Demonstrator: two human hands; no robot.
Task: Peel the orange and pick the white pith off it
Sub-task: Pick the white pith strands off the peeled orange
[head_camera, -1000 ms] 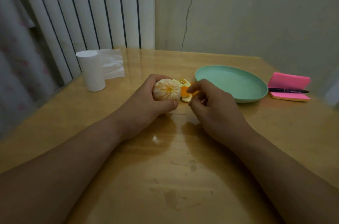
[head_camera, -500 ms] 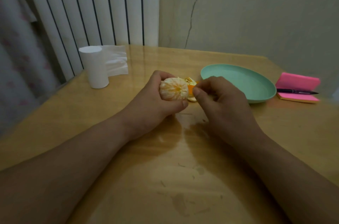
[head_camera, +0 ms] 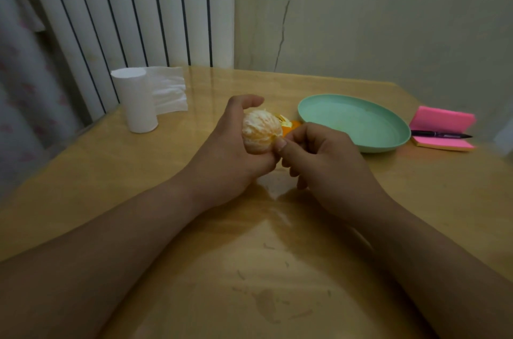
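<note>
Wood-grain worktop [head_camera: 249, 269], open toward near edge; green plate [head_camera: 358, 120] close right. Peeled orange [head_camera: 261, 129], near-round, segment lines meeting lower right, gripped mid-worktop by left hand [head_camera: 229, 156] fingers; right hand [head_camera: 329, 163] fingers pinch that point.

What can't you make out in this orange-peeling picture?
Head view only:
- Orange's underside and back: covered by the left hand gripping it.
- Any pith the right hand pinches at the orange: too small, behind the thumb.
- Peel scraps: mostly behind orange and right hand.
- Pen's lettering: too small.
</note>
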